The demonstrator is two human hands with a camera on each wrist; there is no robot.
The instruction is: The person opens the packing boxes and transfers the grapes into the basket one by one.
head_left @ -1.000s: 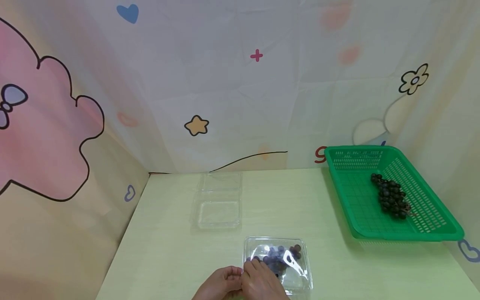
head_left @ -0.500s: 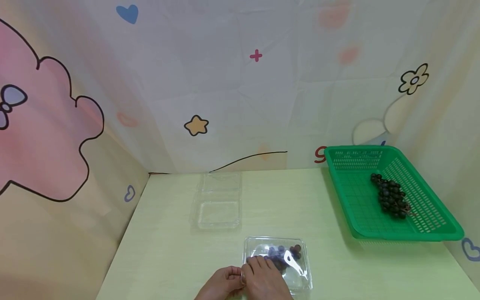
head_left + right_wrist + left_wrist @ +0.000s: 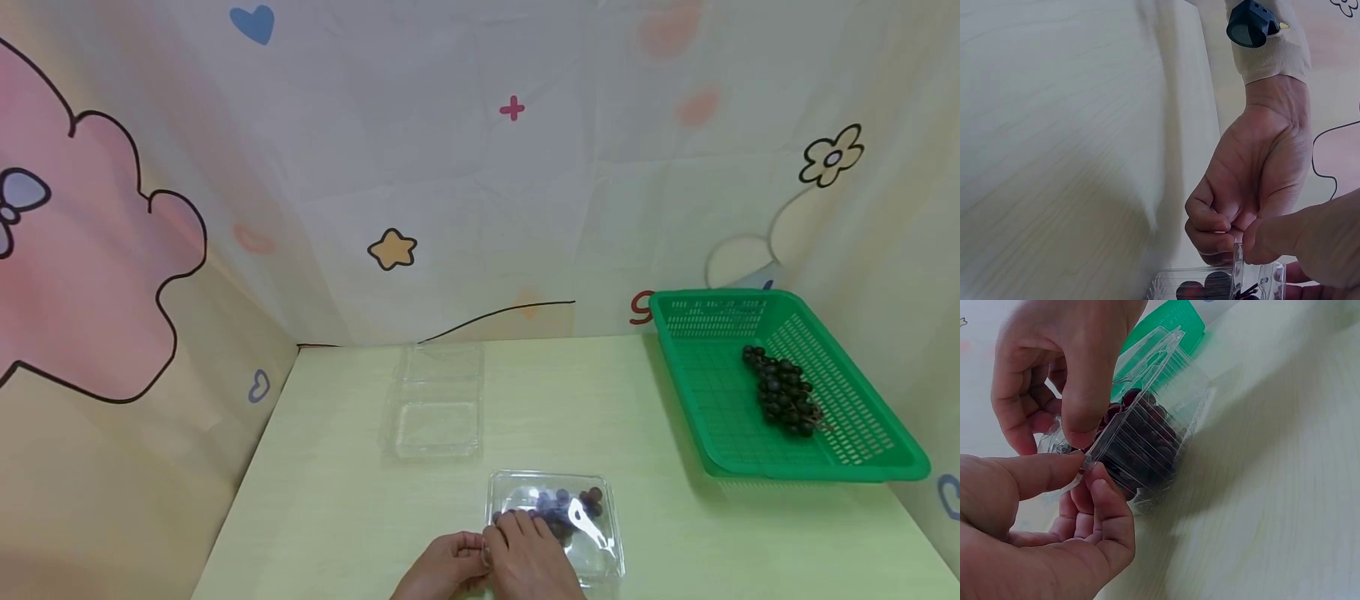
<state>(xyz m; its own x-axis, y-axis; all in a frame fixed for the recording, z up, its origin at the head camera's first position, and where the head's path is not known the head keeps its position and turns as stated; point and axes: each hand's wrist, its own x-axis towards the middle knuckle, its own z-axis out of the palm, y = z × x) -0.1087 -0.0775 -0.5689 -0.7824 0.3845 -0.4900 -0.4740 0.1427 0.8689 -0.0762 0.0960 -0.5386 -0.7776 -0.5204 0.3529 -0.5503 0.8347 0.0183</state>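
- The left hand (image 3: 442, 569) has its thumb and forefinger drawn narrow, pinching the thin rim of the clear box (image 3: 606, 554); its other fingers curl in loosely.
- The right hand (image 3: 532, 558) bends over the same box's left side, fingers laid across the lid and thumb at the rim, gripping the edge just beside the left hand.
- That box sits at the near side of the table (image 3: 337, 500) — rigid, glossy see-through plastic, squarish with rounded corners, its wall ridged with fine ribs.
- Inside it, round dark purple-red grapes (image 3: 1147, 437) show through the plastic, smooth-skinned and clustered.
- Farther back and to the left, a second clear box (image 3: 438, 429) lies opened flat, two shallow rectangular halves joined along a crease.
- At the right, a green plastic basket (image 3: 720, 392) with slotted walls holds a long bunch of black grapes (image 3: 783, 392), its stem poking out toward the near right.
- The tabletop is pale with a faint wood grain; a creased printed cloth (image 3: 450, 167) hangs behind — star, heart, flower.
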